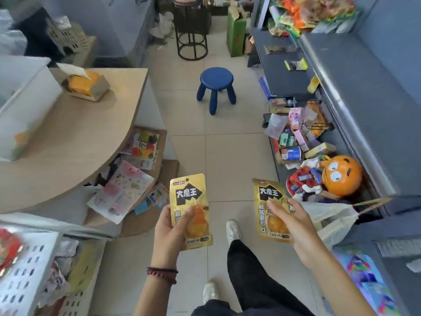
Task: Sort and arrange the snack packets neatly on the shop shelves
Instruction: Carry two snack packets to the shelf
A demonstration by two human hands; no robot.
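Observation:
My left hand (169,233) grips a gold snack packet (189,199) with black lettering, thumb across its front, held upright over the tiled floor. My right hand (293,226) holds a second, matching gold snack packet (270,201), tilted slightly, with the fingers behind it and the thumb on its face. The grey shop shelves (355,106) run along the right side. Loose snack packets (303,17) are heaped on the upper shelf and mixed boxes (298,133) clutter the lower one.
A blue stool (216,86) stands on the floor ahead, a black metal stand (192,39) behind it. A curved wooden counter (75,137) is at left with packets (127,190) in cartons beneath. A white perforated basket (27,270) sits lower left. An orange mascot toy (339,174) and a white bag (332,222) lie by the shelf.

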